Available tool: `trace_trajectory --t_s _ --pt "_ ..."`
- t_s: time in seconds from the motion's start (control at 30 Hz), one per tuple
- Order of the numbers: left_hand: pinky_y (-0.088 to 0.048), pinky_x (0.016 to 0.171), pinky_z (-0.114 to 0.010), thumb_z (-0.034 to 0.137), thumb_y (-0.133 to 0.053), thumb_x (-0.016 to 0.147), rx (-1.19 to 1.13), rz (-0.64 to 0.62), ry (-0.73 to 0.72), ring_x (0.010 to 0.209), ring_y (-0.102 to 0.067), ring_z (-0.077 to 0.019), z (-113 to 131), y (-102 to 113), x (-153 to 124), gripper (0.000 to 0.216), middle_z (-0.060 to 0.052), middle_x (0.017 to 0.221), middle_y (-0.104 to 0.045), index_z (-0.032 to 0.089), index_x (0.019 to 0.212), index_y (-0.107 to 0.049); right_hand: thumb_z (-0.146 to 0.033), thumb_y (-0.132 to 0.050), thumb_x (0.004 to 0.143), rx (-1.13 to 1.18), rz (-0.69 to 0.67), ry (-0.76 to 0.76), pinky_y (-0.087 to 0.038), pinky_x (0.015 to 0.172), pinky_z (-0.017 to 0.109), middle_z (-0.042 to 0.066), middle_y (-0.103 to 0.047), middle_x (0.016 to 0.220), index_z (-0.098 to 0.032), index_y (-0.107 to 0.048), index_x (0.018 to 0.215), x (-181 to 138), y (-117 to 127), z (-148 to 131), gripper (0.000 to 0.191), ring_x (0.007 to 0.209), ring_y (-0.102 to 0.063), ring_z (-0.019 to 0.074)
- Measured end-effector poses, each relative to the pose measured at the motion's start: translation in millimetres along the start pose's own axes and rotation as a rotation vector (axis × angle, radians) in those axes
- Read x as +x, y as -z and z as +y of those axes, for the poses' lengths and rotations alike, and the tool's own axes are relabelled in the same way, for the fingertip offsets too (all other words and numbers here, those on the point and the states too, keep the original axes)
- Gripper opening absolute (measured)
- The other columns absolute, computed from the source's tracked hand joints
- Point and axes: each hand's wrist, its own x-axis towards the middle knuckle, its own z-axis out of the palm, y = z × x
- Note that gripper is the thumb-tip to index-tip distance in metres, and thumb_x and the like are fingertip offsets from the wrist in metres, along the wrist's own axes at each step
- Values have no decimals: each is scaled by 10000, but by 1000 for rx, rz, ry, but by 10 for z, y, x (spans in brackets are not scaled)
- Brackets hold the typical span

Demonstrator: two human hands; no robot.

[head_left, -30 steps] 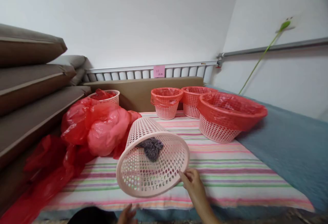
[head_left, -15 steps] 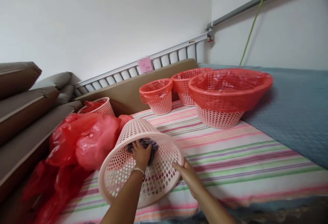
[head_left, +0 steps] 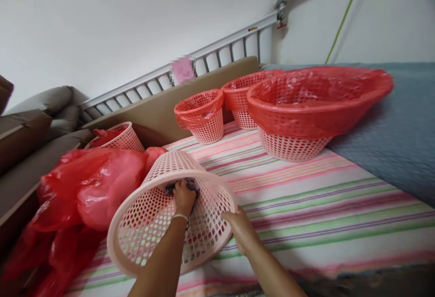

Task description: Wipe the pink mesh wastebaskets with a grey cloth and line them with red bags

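A pale pink plastic laundry-type basket (head_left: 173,163) with round holes lies tipped on its side, its mouth facing me. My left hand (head_left: 184,198) reaches inside with fingers bent over a dark purple-grey cloth (head_left: 194,187), pressed against the inner wall near the bottom. A thin bracelet circles that wrist. My right hand (head_left: 239,229) grips the basket's right rim, thumb on the inner side and the other fingers behind it, partly hidden. Heaped at the left, close to the basket, are crumpled red plastic bags (head_left: 108,184).
Baskets lined with red plastic stand behind: a small one (head_left: 208,129), another (head_left: 245,118) and a wide one (head_left: 292,145). A further basket (head_left: 135,139) holds red plastic at back left. Grey-brown cushions (head_left: 23,129) border the left. Striped cloth (head_left: 278,193) covers the surface.
The view has tilted and shifted, so most things sit differently in the picture. My left hand's fingers have curled more onto the cloth inside the basket. My right hand keeps the rim.
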Motion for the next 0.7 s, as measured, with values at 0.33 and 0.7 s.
trace_trajectory --t_s 0.33,0.7 --pt "-402 992 -327 -23 -558 562 -218 -144 -301 1117 -548 -218 -32 141 -396 390 -77 1112 -620 164 902 -599 -208 -571 529 81 11 -46 -523 653 329 59 -717 733 -141 -656 866 -35 18 7 354 700 -669 263" --pt "-264 1118 -451 155 -589 753 -659 -277 -442 1335 -364 -303 9 780 -1673 506 -127 1443 -419 195 1256 -554 -439 -690 653 -160 271 384 -495 849 363 117 -612 1183 -191 -540 1209 -537 352 -849 627 1084 -575 276"
